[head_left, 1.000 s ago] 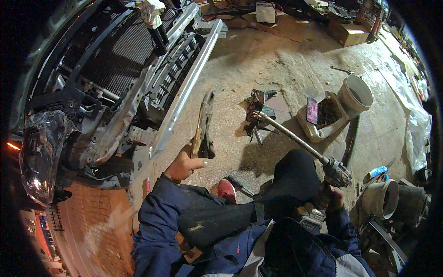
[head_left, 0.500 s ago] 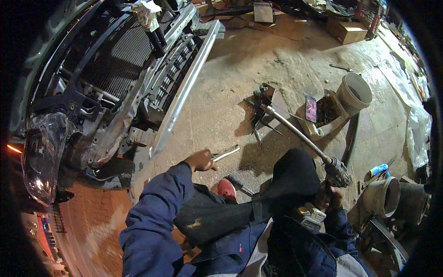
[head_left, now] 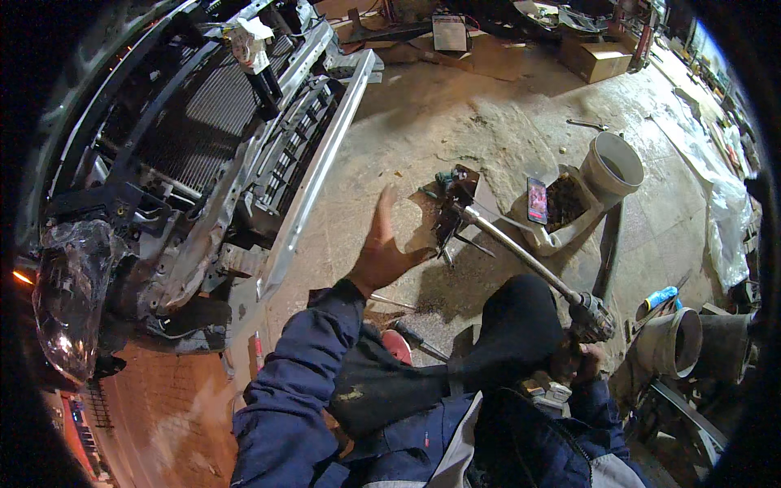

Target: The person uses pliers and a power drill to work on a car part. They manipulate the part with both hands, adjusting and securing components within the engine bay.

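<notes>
My right hand point(head_left: 582, 363) is wrapped round the grip of a cordless power driver point(head_left: 592, 319), above a pale battery pack point(head_left: 549, 392). A long metal shaft point(head_left: 521, 256) runs from the driver to a small dark metal assembly point(head_left: 457, 213) on the floor. My left hand point(head_left: 382, 254) is raised in front, fingers and thumb spread, holding nothing; it is slightly blurred and left of the assembly. Below it, partly hidden by my sleeve, lies a thin pale tool point(head_left: 392, 302). A dark-handled tool point(head_left: 421, 342) lies by my red shoe point(head_left: 396, 346).
A car front with its bumper off point(head_left: 236, 154) stands at the left. At right are a phone point(head_left: 537, 200) leaning on a cut-open container point(head_left: 561, 240), a white bucket point(head_left: 614, 167), more buckets point(head_left: 671, 342) and plastic sheeting point(head_left: 720, 220). A wrench point(head_left: 587, 125) and cardboard box point(head_left: 595, 61) lie farther off.
My left hand has let go of the thin pale tool, opened, and moved forward and right toward the metal assembly. My right hand keeps its hold on the driver. The view has shifted slightly.
</notes>
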The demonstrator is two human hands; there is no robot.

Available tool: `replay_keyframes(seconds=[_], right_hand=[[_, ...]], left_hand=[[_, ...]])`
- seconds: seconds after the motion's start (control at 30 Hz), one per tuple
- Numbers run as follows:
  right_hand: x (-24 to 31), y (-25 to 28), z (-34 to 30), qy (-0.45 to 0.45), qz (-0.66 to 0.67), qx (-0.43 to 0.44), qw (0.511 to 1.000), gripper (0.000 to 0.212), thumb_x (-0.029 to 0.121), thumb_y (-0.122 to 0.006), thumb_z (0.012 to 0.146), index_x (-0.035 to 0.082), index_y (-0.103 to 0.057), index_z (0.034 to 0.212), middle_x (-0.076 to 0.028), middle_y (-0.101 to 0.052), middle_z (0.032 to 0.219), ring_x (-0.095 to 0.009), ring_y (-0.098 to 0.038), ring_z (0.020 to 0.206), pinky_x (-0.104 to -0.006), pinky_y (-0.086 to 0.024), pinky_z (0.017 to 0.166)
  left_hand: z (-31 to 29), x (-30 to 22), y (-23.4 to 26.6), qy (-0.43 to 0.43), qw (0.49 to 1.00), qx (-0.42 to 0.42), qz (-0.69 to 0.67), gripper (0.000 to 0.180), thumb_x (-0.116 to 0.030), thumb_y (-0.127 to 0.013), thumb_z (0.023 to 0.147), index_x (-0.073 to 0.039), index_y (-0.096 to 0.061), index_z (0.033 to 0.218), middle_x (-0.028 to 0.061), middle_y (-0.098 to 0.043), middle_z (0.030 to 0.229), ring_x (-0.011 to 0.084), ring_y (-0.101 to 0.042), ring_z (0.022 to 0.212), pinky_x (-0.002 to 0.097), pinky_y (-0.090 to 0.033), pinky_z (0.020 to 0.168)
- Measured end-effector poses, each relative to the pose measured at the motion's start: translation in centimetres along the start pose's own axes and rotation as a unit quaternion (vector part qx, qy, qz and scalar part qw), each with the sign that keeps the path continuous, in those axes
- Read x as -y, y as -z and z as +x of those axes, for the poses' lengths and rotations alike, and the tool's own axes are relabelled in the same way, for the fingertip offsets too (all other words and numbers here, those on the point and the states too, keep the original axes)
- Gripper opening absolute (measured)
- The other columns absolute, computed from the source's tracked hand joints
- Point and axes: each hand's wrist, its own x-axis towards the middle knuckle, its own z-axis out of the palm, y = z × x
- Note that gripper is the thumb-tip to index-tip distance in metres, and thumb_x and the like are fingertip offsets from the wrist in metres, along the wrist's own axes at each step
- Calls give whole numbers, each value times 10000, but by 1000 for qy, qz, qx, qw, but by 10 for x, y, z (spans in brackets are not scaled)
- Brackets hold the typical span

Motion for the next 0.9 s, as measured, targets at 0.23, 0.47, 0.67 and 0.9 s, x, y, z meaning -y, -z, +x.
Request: replay_keyframes(seconds=[0.23,0.47,0.67,0.9], right_hand=[[19,-35,-37,-56,13,-18,998,503,321,-702,862,-23,-646,1225,-114,-601,755,-228,-515,532,-390,-425,479],[27,-58,-67,-112,10,-71,991,532,296,-708,840,-45,-651,1245,-132,-647,817,-236,-566,579,-392,-463,510],[56,-119,-125,-195,52,-129,971,559,274,-713,821,-64,-654,1262,-148,-686,871,-244,-610,620,-394,-496,536],[138,-207,-177,-290,87,-118,946,590,249,-719,799,-86,-658,1282,-167,-731,933,-253,-661,668,-396,-534,566]], left_hand=[[27,-27,-3,-27,950,194,-244,1188,-170,-845,818,-44,-135,1762,234,-241,1778,385,-201,1681,455,-216,1355],[40,-2,-22,-62,955,140,-252,667,-399,-571,1141,-3,-368,1638,215,-506,1539,336,-546,1376,440,-425,1181],[19,-31,-30,95,881,66,-460,971,-749,-341,1106,-1,-288,1723,154,-555,1485,252,-574,1355,371,-473,1108],[-23,-102,16,289,824,-77,-480,806,-610,-457,1137,-61,-371,1722,105,-642,1529,195,-645,1293,325,-505,1069]])
